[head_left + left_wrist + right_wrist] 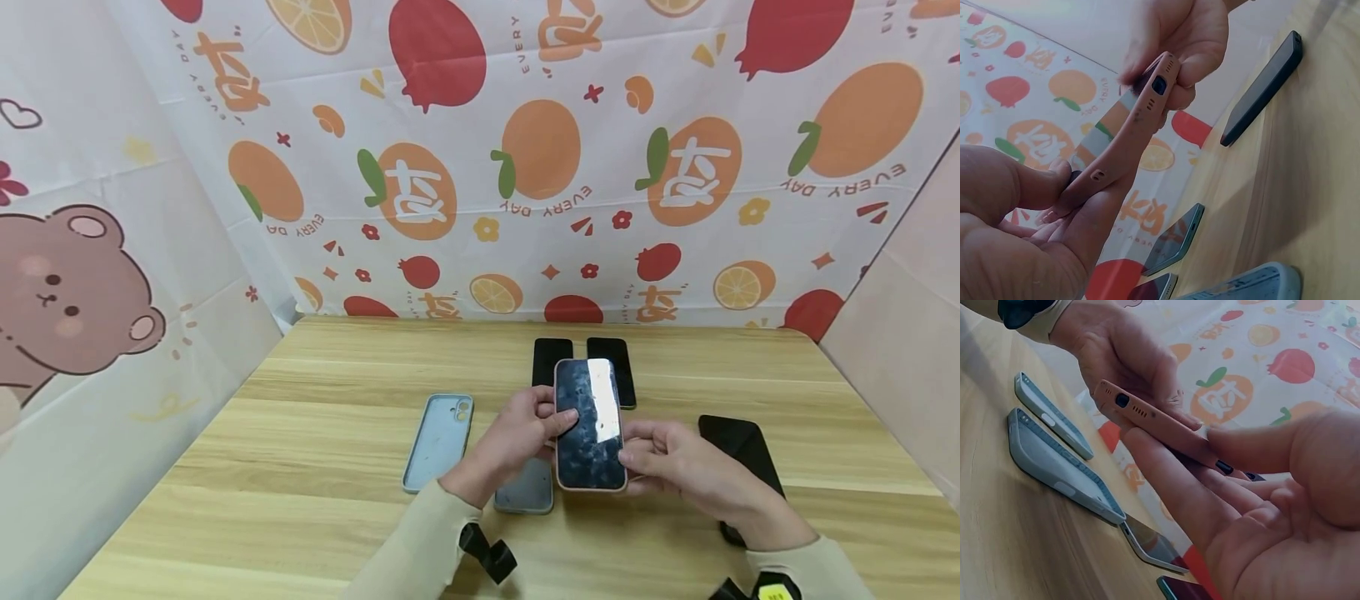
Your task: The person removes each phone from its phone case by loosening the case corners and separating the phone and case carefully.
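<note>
A phone [585,429] in a pink case [1127,145] is held up above the table between both hands, its screen facing me. My left hand [517,433] grips the left edge, thumb over the screen and fingers behind. On the lower right edge, my right hand [678,462] pinches it with the thumb at the front rim. Openings along the bottom of the pink case show in both wrist views. Below my left hand lies a grey-blue case [525,492], partly hidden by the hand. A light blue case [438,442] lies to its left, hollow side up.
Two dark phones [611,358] lie side by side behind the held phone, one partly covered by it. A black phone [738,446] lies at the right, partly behind my right forearm. A fruit-printed cloth [465,250] hangs along the table's [337,400] back edge.
</note>
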{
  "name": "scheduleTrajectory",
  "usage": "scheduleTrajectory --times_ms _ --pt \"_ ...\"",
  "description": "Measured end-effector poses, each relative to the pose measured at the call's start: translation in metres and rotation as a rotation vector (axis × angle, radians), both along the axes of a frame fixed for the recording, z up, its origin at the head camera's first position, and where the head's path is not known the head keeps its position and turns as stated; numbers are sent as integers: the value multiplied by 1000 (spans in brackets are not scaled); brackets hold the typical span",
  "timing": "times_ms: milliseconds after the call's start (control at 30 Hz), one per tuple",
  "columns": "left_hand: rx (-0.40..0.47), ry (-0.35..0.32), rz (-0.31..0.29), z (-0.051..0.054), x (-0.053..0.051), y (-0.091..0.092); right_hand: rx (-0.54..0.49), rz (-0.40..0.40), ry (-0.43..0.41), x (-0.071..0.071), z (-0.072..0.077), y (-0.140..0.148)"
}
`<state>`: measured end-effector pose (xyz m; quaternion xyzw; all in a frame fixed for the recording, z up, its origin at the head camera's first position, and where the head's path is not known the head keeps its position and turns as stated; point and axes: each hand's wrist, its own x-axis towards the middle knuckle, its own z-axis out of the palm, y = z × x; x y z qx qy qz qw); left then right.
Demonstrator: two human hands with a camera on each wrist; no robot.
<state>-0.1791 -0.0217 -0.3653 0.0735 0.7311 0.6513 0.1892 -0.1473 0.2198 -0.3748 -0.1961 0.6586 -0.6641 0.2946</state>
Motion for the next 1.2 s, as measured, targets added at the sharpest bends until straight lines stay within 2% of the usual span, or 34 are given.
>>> scheduleTrajectory --times_ms 167,300,500,700,967,1200 --pt "-10 3 -5 0 0 -2 14 68 69 1 0 0" --pt "28 -24 -34 -1 -1 -3 2 100 101 2 -1 2" --pt "101 -87 -64 -3 -3 -4 -72 138 130 3 -4 2" --pt "148 -120 -76 -7 -5 -5 -104 147 146 3 -3 0" --pt "190 -142 -103 -8 -7 -8 -80 126 189 4 1 -3" --pt "265 -176 -132 -8 -9 -8 -172 161 200 4 0 -1"
